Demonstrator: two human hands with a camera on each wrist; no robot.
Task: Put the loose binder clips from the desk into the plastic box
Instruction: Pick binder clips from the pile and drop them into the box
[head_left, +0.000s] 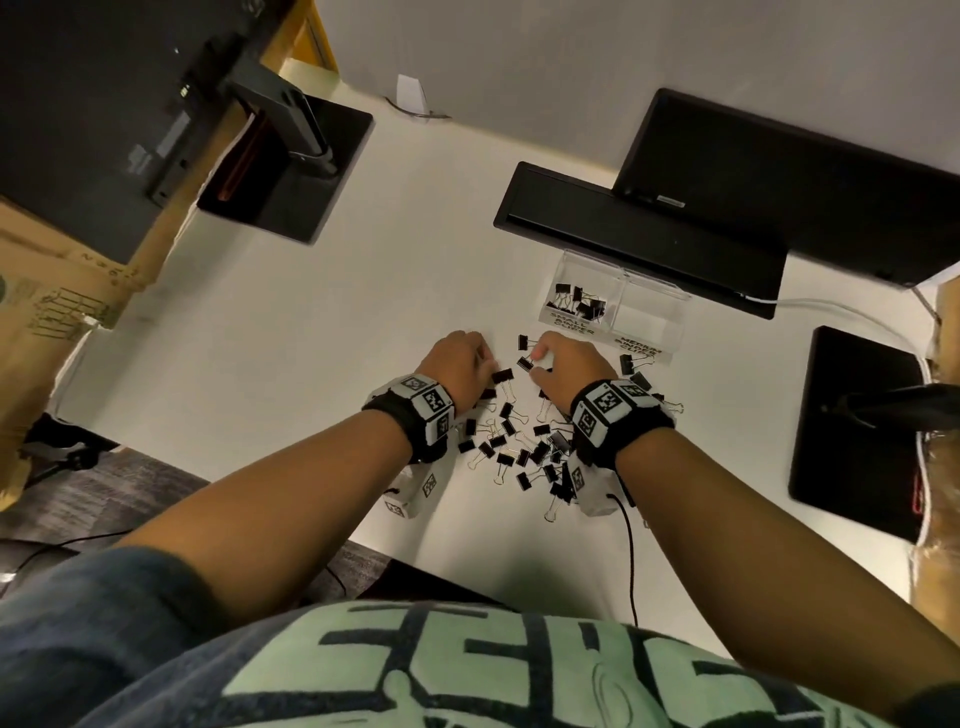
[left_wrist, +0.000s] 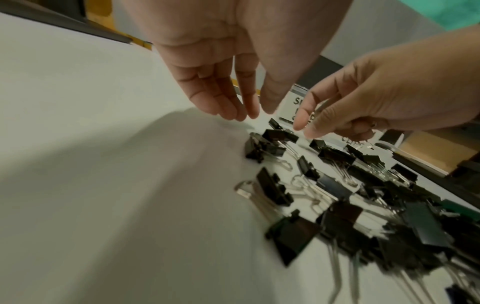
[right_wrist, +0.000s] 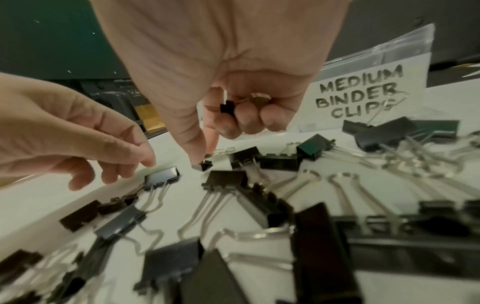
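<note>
Nearest me, a heap of black binder clips (head_left: 524, 447) lies scattered on the white desk (head_left: 322, 332), thickest between my two wrists. Just past the heap, my left hand (head_left: 457, 366) hovers with its fingers (left_wrist: 228, 107) hanging straight and together, holding nothing, their tips just above the desk beside the far clips. My right hand (head_left: 563, 371) is curled: in the right wrist view its last fingers (right_wrist: 249, 121) tuck a small clip (right_wrist: 227, 107) against the palm, while thumb and forefinger pinch another small clip (right_wrist: 205, 164) at desk level. That one is blurred, so I can't tell whether it is lifted yet.

Beyond the hands stands the clear plastic box (head_left: 615, 306) with two compartments. The left one, labelled SMALL BINDER CLIPS, holds several clips (head_left: 579, 304); the right one, labelled MEDIUM BINDER CLIPS, looks bare. Further back sit a black keyboard (head_left: 639, 234) and a monitor (head_left: 779, 182).
</note>
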